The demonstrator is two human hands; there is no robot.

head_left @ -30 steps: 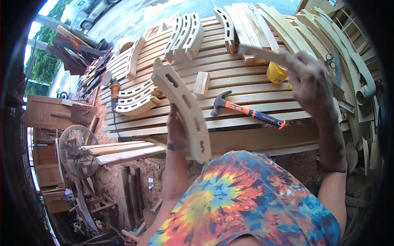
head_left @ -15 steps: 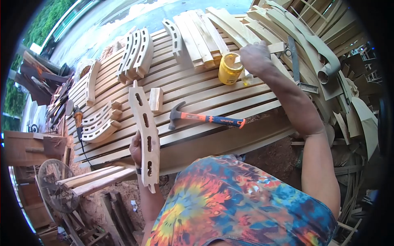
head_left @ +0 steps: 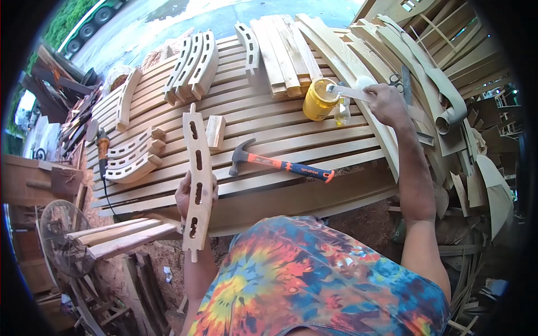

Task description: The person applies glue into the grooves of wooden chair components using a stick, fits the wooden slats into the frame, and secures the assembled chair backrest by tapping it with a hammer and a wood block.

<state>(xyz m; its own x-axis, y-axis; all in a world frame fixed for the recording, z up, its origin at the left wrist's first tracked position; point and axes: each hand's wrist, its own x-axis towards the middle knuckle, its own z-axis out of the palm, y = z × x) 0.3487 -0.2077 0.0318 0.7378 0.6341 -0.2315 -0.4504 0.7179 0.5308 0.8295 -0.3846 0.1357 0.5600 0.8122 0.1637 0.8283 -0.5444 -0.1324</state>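
My left hand (head_left: 182,193) is wrapped round a curved wooden rail (head_left: 199,159) with a row of slots, held nearly upright above the slatted bench's near edge; the rail covers part of the fingers. My right hand (head_left: 388,105) grips a flat pale stick (head_left: 357,94), its whitish, coated tip at the mouth of a yellow jar (head_left: 318,107). Whether the tip touches the rim I cannot tell. A small clear bottle (head_left: 342,113) with yellowish liquid stands beside the jar. Between my hands lie a claw hammer (head_left: 286,165) and a short wood block (head_left: 215,133).
More slotted curved rails (head_left: 193,64) lie at the back and left of the slatted surface (head_left: 269,126). Planks (head_left: 283,53) are stacked behind the jar. A corded power tool (head_left: 103,147) rests at the left edge, near a fan (head_left: 64,235). Scissors (head_left: 395,82) lie at right.
My right hand has moved right and slightly down, lifting the stick's end from inside the jar to its mouth. My left hand still holds the slotted rail. The camera view has shifted slightly.
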